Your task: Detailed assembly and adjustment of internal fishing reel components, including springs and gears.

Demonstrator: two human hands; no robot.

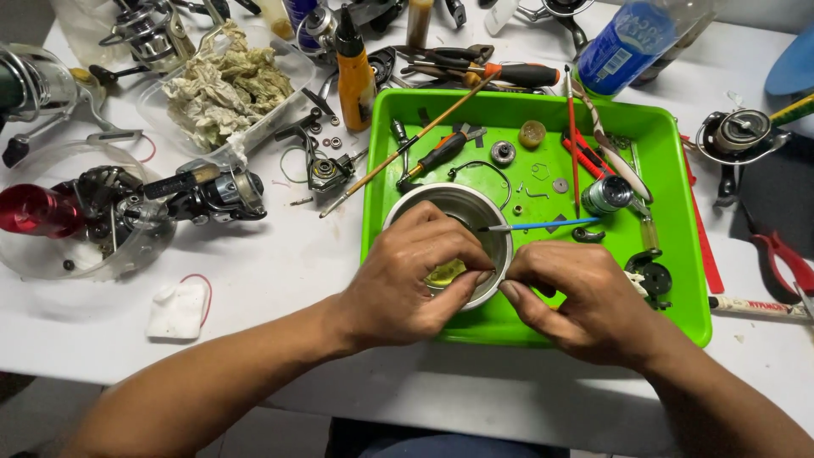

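Observation:
A bright green tray (pixel 670 280) lies on the white table, holding a round steel bowl (pixel 458 206) near its front left. My left hand (pixel 411 276) reaches over the bowl's near rim, fingers closed on a small yellowish greasy piece (pixel 446 273). My right hand (pixel 585 297) rests just right of the bowl, fingertips pinched toward the same piece; what it grips is hidden. A blue-handled brush (pixel 543 225) lies across the bowl's rim. Small reel parts, a washer (pixel 560 185) and a silver spool (pixel 607 194) sit in the tray.
Fishing reels (pixel 212 193) and a clear lid (pixel 51 254) crowd the left of the table. A plastic tub of soiled rags (pixel 225 85), an orange bottle (pixel 356 76), screwdrivers (pixel 509 74), a blue-labelled bottle (pixel 632 38), red pliers (pixel 784 259) and a white cloth scrap (pixel 176 309) surround the tray.

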